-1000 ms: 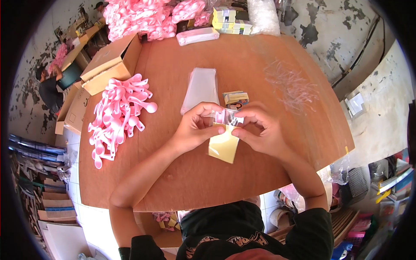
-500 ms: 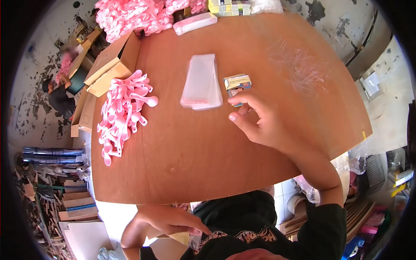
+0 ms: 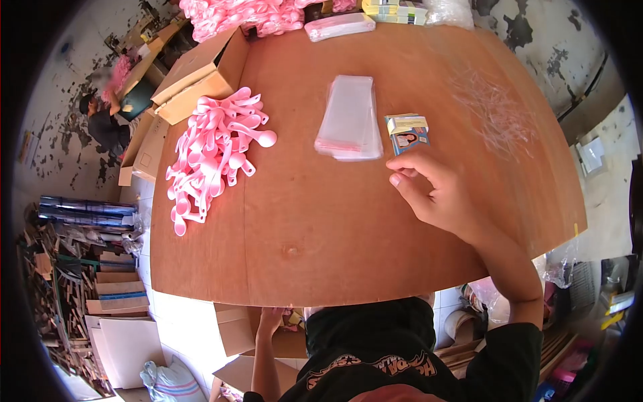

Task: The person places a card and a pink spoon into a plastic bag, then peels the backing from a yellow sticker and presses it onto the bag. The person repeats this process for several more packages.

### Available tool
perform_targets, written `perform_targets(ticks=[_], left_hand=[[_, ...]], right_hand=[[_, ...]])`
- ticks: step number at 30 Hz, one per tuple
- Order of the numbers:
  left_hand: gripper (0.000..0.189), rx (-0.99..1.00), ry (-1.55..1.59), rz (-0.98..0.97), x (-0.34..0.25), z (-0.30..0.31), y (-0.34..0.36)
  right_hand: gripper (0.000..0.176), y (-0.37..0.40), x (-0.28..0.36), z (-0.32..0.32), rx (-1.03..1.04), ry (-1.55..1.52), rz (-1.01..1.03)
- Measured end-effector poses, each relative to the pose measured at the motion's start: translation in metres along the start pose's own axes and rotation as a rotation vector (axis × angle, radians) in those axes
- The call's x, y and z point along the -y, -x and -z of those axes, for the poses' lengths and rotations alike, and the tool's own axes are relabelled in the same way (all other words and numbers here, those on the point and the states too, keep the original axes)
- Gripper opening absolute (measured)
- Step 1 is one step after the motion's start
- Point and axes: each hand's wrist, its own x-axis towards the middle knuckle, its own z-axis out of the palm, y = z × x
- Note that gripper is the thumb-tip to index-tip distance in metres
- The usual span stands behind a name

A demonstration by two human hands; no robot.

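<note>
My right hand (image 3: 435,194) is over the table just below a small stack of printed cards (image 3: 407,132). Its thumb and forefinger are curved with a gap between them, and nothing shows there. To the left of the cards lies a stack of clear plastic sleeves (image 3: 349,117). Pink plastic scoops (image 3: 211,154) form a loose heap farther left. Low down, beyond the table's near edge, my left hand (image 3: 270,319) reaches toward an open carton (image 3: 234,329). The table edge partly covers its fingers, so their grip is hidden.
A cardboard box (image 3: 197,77) stands behind the scoops. Bagged pink scoops (image 3: 241,17) and a bundle of sleeves (image 3: 339,27) lie at the back of the table. Thin clear strips (image 3: 499,114) are scattered at right. A person (image 3: 104,124) works at far left.
My left hand has moved from in front of my shirt toward the carton below the table edge. My right hand stays near the cards, now slightly lower. The whole view has shifted.
</note>
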Motion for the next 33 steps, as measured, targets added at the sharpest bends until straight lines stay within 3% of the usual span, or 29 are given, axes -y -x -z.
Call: perform_targets(ticks=[4,6,8,9,11,12,14,15,17,19,21,23,25,27,29,33], left_hand=[[0.034,0.222,-0.049,-0.142,-0.042,-0.004,0.047],[0.034,0.498,-0.567,-0.378,-0.109,0.002,0.088],[0.039,0.745,-0.345,-0.495,-0.176,0.005,0.123],[0.039,0.738,-0.342,-0.497,-0.202,0.007,0.135],[0.044,0.926,-0.333,-0.632,-0.243,0.01,0.15],[0.044,0.916,-0.327,-0.635,-0.259,0.009,0.151],[0.035,0.759,-0.181,-1.046,-0.286,0.008,0.147],[0.039,0.693,-0.216,-1.099,-0.297,0.008,0.138],[0.043,0.42,-0.411,-0.837,-0.339,0.006,0.144],[0.045,0.024,-0.684,-1.146,-0.375,-0.005,0.102],[0.043,-0.152,-0.712,-1.164,-0.391,-0.016,0.047],[0.043,-0.245,-0.666,-1.18,-0.404,-0.032,-0.003],[0.044,-0.313,-0.68,-1.192,-0.413,-0.049,-0.032],[0.045,-0.375,-0.693,-1.2,-0.415,-0.058,-0.044],[0.044,-0.408,-0.689,-1.332,-0.41,-0.062,-0.046],[0.045,-0.254,-0.68,-1.376,-0.411,-0.055,-0.037]], right_hand=[[0.018,-0.031,0.001,-0.004,0.16,0.31,0.144],[0.022,-0.044,-0.014,-0.018,0.152,0.42,0.206],[0.018,-0.055,-0.03,-0.034,0.115,0.46,0.233],[0.015,-0.061,-0.038,-0.041,0.111,0.507,0.283],[0.014,-0.067,-0.048,-0.052,0.11,0.55,0.348],[0.015,-0.069,-0.051,-0.057,0.181,0.599,0.262],[0.017,-0.07,-0.054,-0.063,0.254,0.651,0.181],[0.018,-0.069,-0.054,-0.063,0.22,0.643,0.187],[0.02,-0.069,-0.049,-0.06,0.195,0.64,0.198],[0.022,-0.069,-0.041,-0.054,0.124,0.849,0.268],[0.025,-0.067,-0.041,-0.052,0.134,0.871,0.252],[0.027,-0.068,-0.041,-0.05,0.135,0.899,0.236],[0.032,-0.066,-0.04,-0.05,0.193,0.854,0.089],[0.03,-0.064,-0.047,-0.052,0.13,0.819,0.154],[0.03,-0.063,-0.052,-0.052,0.076,0.775,0.217],[0.026,-0.061,-0.051,-0.057,0.105,0.739,0.205]])
